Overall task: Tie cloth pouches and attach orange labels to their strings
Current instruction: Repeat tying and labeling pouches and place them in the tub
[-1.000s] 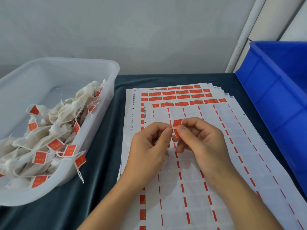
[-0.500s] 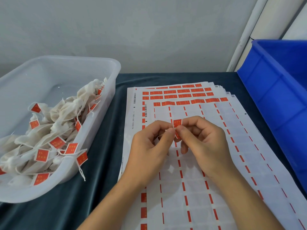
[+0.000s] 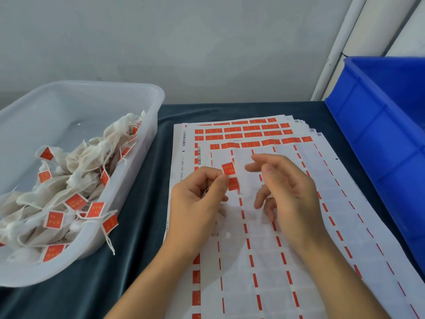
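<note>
Clear tub (image 3: 151,125): set on the dark bench (image 3: 138,226), left of the label sheets (image 3: 276,261); finished cloth pouches (image 3: 76,180) with orange tags are heaped inside, and one string is draped over the tub's near rim.
Left hand (image 3: 197,203): reached in from the lower edge over the left part of the label sheets, forearm angled up and to the right; the fingers are curled, and the thumb and forefinger are pinched on the left edge of the orange label (image 3: 228,168).
Orange label: held up just above the label sheets, folded open so that a second orange half hangs below the pinch; whether a string is caught in it cannot be told.
Right hand (image 3: 287,192): held over the middle of the label sheets, just right of the orange label and apart from it; the fingers are loosely spread and nothing is held.
Blue crate (image 3: 379,157): stood right of the label sheets, at the bench's edge.
</note>
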Demonstrator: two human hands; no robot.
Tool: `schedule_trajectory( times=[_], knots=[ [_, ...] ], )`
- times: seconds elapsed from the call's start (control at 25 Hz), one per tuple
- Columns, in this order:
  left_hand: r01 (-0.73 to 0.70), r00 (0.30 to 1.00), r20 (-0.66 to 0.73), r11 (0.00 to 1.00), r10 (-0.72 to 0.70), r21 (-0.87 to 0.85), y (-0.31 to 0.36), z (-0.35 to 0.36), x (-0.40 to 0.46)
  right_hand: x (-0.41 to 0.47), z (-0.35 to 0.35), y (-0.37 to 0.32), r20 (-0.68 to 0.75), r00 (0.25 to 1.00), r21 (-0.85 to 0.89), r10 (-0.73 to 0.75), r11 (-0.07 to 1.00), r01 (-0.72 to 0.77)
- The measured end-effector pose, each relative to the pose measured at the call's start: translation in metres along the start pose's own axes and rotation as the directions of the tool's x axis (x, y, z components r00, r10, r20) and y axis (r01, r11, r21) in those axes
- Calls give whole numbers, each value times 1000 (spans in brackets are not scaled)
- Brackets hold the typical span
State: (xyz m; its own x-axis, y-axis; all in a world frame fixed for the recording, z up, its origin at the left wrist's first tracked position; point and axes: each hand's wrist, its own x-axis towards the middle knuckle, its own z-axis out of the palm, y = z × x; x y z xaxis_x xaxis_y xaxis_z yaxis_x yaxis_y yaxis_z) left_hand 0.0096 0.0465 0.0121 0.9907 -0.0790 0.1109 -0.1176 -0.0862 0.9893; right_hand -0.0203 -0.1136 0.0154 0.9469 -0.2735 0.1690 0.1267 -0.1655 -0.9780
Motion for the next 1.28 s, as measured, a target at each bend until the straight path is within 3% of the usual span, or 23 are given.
schedule_trajectory(
  times=[0.32, 0.72, 1.28],
  knots=[
    [40, 998, 53, 995, -35, -87, 3, 1, -1, -2, 4, 3, 313, 948, 36, 59, 997, -74],
    [37, 998, 47, 998, -35, -49, 2, 2, 0, -1, 1, 3, 230, 973, 3, -32, 999, 32],
    [-8, 1000, 28, 1000, 7, 25, 3, 4, -1, 0, 2, 4, 133, 990, -32, -43, 998, 47]
  ],
)
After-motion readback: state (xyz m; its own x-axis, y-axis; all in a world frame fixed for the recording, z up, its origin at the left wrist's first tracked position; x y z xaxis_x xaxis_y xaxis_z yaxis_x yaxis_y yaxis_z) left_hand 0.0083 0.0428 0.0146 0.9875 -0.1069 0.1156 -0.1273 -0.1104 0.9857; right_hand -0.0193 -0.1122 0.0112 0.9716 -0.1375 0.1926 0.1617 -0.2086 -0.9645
